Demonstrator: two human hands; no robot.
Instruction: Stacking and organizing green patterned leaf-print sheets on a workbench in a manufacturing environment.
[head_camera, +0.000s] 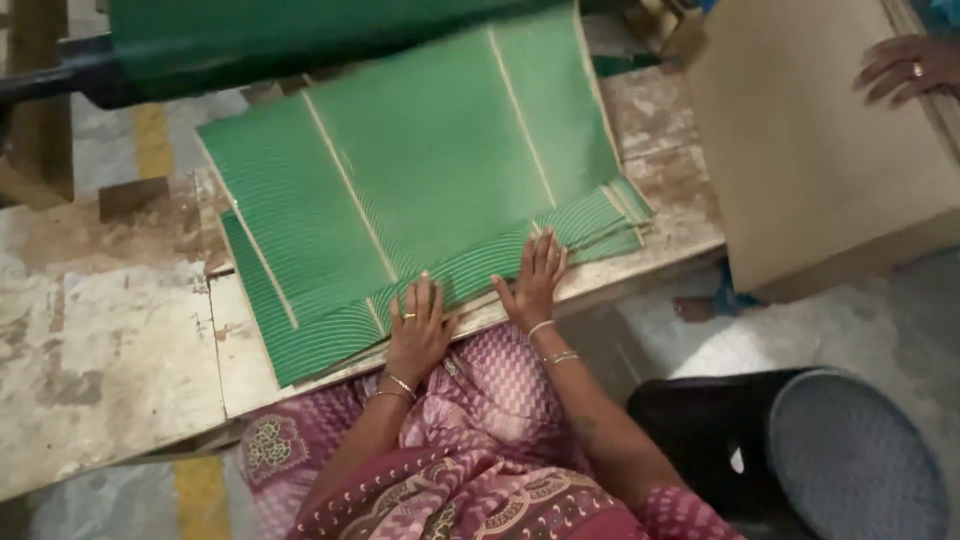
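A stack of green ribbed sheets (420, 170) with pale fold lines lies on a worn table (110, 340), its far end under a green roller (250, 40). My left hand (417, 330) rests flat on the near edge of the stack, fingers spread, a ring on one finger and bangles at the wrist. My right hand (533, 280) presses flat on the same edge a little further right, fingers apart. Neither hand grips anything.
Another person's hand (905, 68) rests on a large brown cardboard stack (810, 150) at the right, and a bare foot (695, 308) shows below it. A black stool with a grey round seat (850, 460) stands at lower right. A dark bar (50, 80) runs at upper left.
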